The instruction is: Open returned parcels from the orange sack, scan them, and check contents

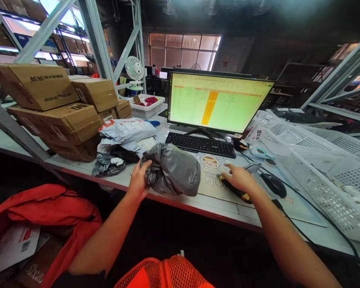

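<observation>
Head view: crinkled grey plastic parcel [175, 170]

Two bare hands are counted, one left hand [139, 182] and one right hand [241, 179]. One crumpled dark-grey plastic parcel [175, 170] is seen, along with one slim black-and-yellow hand tool [232, 189]. One wide black-framed monitor [222, 104], one black rectangular keyboard [201, 145] and one rounded black mouse [273, 185] are counted. At least five brown cardboard boxes [58, 124] can be made out on the left. One white plastic basket [145, 112] is seen behind the parcels, and at least two white perforated plastic baskets [321, 190] on the right. The number of pale plastic parcels [127, 130] in the heap cannot be told. One round pale-green fan [134, 68] and one red fabric bag [48, 199] are also counted.
</observation>
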A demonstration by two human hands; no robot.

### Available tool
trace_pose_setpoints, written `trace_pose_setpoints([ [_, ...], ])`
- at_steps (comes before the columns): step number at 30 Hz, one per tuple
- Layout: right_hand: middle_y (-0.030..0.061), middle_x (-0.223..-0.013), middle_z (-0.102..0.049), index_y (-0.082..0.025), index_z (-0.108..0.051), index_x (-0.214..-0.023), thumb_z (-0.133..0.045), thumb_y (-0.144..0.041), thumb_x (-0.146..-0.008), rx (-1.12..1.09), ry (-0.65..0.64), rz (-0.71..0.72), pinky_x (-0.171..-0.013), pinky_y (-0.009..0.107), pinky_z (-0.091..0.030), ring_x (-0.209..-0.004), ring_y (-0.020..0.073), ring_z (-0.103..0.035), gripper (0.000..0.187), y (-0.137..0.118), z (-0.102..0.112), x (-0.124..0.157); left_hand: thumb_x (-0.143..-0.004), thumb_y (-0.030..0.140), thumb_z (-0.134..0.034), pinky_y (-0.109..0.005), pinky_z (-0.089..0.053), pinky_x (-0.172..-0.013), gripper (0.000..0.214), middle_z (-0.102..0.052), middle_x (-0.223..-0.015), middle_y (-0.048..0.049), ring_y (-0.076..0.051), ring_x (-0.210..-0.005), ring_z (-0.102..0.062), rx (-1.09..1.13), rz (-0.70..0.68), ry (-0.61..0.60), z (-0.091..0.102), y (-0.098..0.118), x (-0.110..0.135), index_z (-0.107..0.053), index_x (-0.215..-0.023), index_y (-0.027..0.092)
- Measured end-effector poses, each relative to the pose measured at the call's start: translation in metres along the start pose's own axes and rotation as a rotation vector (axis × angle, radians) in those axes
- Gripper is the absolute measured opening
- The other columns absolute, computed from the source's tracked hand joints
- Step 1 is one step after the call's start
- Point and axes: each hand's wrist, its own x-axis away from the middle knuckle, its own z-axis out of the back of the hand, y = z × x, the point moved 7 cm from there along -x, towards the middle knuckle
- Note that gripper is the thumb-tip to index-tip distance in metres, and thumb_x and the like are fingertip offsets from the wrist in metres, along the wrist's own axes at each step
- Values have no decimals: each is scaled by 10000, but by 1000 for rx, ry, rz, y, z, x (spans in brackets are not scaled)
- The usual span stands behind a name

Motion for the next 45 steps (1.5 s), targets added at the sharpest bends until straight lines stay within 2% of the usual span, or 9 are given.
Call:
trace_pose_setpoints([
  [4,218,-1326,-692,-135,-565,-1472,-500,-421,-984,17,104,7,-1009,501,-538,-1191,380,-678,570,28,-33,61,-615,383,-823,-271,-543,-733,398,-709,-798,-6,-174,-767,-679,76,169,-23,-8,-18,-18,-670,-921,180],
  [8,183,-1130,-755,-114,-638,-1373,-457,-343,-964,-249,242,4,-935,456,-585,-1023,325,-732,502,36,-13,77,-614,355,-820,-234,-476,-689,333,-632,-726,25,-128,-701,-586,-80,170,-105,-6,-46,-28,-626,-821,179],
  [12,70,-897,-774,-191,-628,-1420,-410,-451,-1013,-568,84,299,-650,340,-604,-673,214,-714,530,-43,31,83,-697,350,-769,-230,-446,-692,258,-566,-717,40,-119,-695,-522,-222,41,-111,3,-52,-30,-594,-804,194],
  [18,86,-1192,-783,-221,-694,-1368,-429,-291,-995,-264,31,656,-914,361,-577,-1043,260,-743,463,-160,51,94,-834,290,-654,-261,-461,-762,119,-583,-768,7,-156,-752,-546,-459,-159,-123,9,-46,-30,-580,-823,198],
  [26,150,-1086,-784,-292,-748,-1309,-542,-425,-954,73,82,90,-847,485,-572,-934,359,-732,431,27,40,93,-867,261,-710,-516,-368,-1154,499,-583,-1422,-195,-368,-1359,-485,-1158,-682,-101,-7,6,7,-576,-1334,148],
  [30,197,-1227,-719,-194,-635,-1455,-459,-402,-996,21,215,37,-932,481,-549,-1093,377,-690,534,47,12,75,-984,272,-613,-454,-409,-1130,379,-626,-1385,-140,-295,-1316,-537,-1243,-862,-715,-67,-6,37,-623,-1350,174],
  [36,216,-1235,-679,-115,-645,-1402,-446,-344,-982,-32,208,49,-1020,502,-516,-1174,371,-639,517,1,-19,53,-1039,282,-547,-387,-474,-940,211,-687,-1144,-116,-256,-1098,-603,-1277,-928,-819,-84,-49,48,-717,-1064,159],
  [40,156,-1322,-683,-168,-684,-1316,-474,-361,-996,-363,339,433,-1137,458,-462,-1264,295,-619,429,-74,20,60,-1060,244,-478,-389,-458,-933,241,-696,-1087,-115,-245,-1066,-598,-1206,-994,-788,-77,-54,56,-705,-1040,166],
  [45,114,-1375,-671,-222,-688,-1314,-586,-269,-914,-436,72,807,-1123,450,-485,-1270,262,-635,415,-163,8,61,-1081,280,-420,-403,-426,-954,303,-705,-1008,-105,-233,-1023,-603,-1174,-1026,-845,-67,-48,73,-703,-1064,173],
])
